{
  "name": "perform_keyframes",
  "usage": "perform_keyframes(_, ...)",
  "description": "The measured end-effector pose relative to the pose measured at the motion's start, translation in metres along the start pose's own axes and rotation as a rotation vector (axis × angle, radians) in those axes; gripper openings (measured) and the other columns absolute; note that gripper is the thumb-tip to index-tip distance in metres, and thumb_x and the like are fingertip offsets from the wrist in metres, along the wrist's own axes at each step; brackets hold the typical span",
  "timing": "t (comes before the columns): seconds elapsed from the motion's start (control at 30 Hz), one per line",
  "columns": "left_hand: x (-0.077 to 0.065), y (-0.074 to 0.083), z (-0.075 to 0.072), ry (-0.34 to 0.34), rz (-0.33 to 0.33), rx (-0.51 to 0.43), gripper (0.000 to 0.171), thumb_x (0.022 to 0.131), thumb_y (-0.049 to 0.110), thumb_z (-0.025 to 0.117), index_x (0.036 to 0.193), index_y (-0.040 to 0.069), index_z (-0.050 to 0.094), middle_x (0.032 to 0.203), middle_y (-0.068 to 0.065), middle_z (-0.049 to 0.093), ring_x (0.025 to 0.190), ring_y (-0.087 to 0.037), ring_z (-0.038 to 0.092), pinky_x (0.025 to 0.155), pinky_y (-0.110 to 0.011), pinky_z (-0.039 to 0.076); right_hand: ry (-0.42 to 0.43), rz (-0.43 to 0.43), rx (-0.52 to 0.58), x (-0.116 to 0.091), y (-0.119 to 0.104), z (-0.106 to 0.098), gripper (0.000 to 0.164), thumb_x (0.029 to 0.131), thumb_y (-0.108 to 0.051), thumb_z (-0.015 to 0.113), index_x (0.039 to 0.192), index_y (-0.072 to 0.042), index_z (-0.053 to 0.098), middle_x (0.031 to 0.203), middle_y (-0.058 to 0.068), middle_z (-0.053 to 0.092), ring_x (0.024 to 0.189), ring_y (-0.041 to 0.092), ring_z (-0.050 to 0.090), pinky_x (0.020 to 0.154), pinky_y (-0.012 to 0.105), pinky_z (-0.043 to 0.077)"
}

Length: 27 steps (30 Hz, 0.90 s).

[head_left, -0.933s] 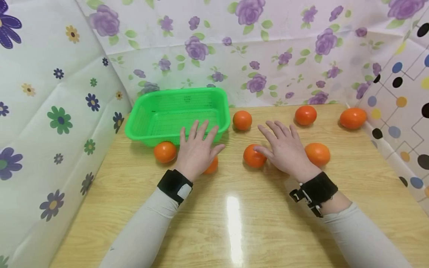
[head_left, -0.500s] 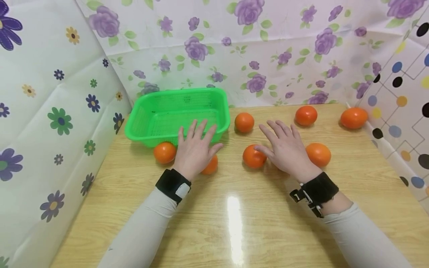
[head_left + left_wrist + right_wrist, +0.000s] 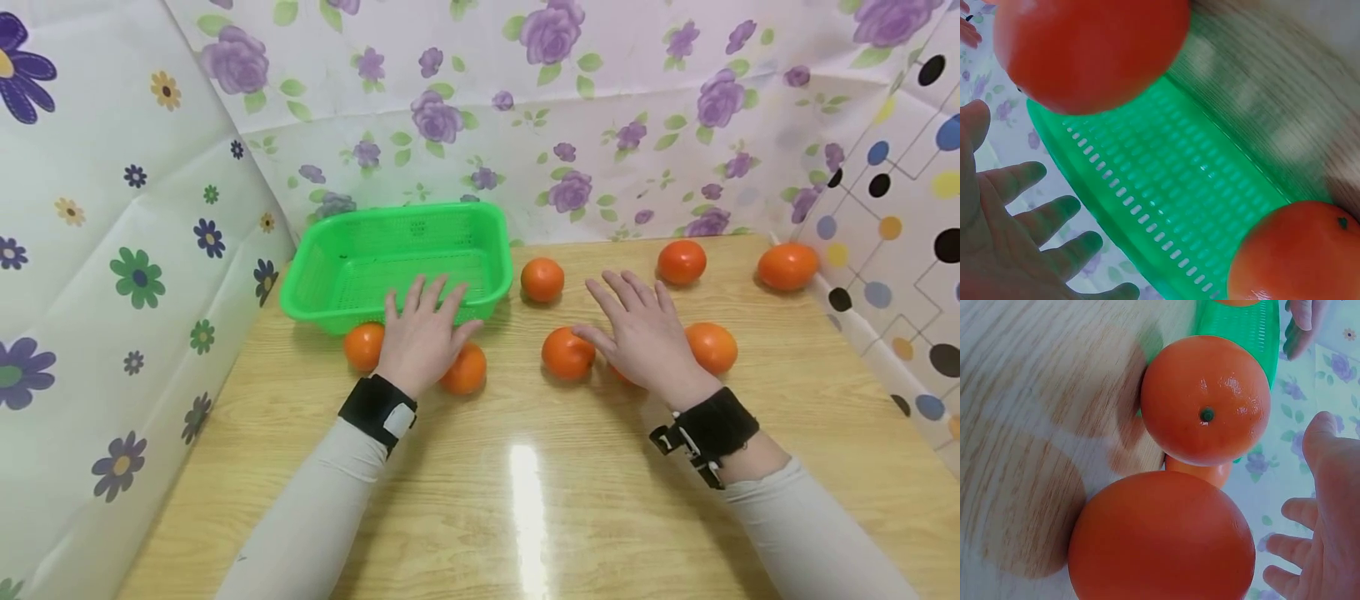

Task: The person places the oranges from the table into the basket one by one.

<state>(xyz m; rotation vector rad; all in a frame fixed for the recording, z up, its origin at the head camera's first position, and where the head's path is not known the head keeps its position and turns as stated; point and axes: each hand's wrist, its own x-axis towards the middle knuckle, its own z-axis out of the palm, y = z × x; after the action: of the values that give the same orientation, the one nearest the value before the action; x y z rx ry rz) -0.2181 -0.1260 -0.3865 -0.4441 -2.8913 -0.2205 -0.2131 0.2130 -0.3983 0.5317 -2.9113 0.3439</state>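
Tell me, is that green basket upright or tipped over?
Upright: in the head view, the green basket stands on the table, its open top facing up.

Tabletop (image 3: 450, 508): wood-grained, glossy. Basket (image 3: 390, 237), back-left corner: smooth plastic, slight sheen. Orange fruit (image 3: 788, 267), back-right corner: smooth, shiny skin.

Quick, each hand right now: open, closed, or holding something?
Left hand: open, holding nothing, near the green plastic basket.
Right hand: open, holding nothing, near a round orange fruit.
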Motion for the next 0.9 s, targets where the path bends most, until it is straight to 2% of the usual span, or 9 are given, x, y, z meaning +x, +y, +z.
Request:
perform_keyframes(0.2,0.002,-0.014,-0.001,-0.031,-0.039,-0.013,0.072,0.113,0.063,0.05,0.171,0.021,0.041,0.176,-0.016,0.035,0.164,-0.046,0.024,0.126,-0.079,0.01,0.005,-0.001,0.0,-0.001,0.003,-0.001,0.085,0.111,-0.067,0.049,0.175,-0.014,0.03,0.18,0.018,0.025,0.167,0.042,0.015,0.132,0.068,0.002)
perform_keyframes(0.4,0.001,-0.024,-0.003,-0.043,-0.056,-0.035,0.065,0.115,0.056,0.05,0.169,0.021,0.045,0.174,-0.017,0.04,0.163,-0.046,0.027,0.126,-0.079,0.008,-0.005,-0.004,-0.007,-0.002,0.005,-0.001,0.086,0.111,-0.068,0.047,0.176,-0.014,0.028,0.181,0.018,0.023,0.167,0.042,0.015,0.132,0.068,0.002)
perform_keyframes(0.73,0.004,-0.031,-0.004,-0.089,-0.055,-0.074,0.045,0.119,0.036,0.05,0.161,0.023,0.056,0.168,-0.015,0.049,0.158,-0.049,0.036,0.127,-0.078,0.004,0.014,-0.005,-0.006,-0.003,0.007,0.0,0.085,0.111,-0.067,0.048,0.176,-0.015,0.029,0.18,0.019,0.024,0.167,0.043,0.017,0.131,0.069,0.003)
perform_keyframes(0.9,0.006,-0.03,-0.005,-0.097,-0.053,-0.087,0.042,0.118,0.029,0.052,0.16,0.025,0.058,0.165,-0.014,0.054,0.155,-0.048,0.041,0.127,-0.078,0.002,0.02,-0.005,-0.004,-0.004,0.007,-0.001,0.084,0.111,-0.067,0.048,0.175,-0.015,0.03,0.18,0.019,0.025,0.167,0.043,0.017,0.131,0.069,0.003)
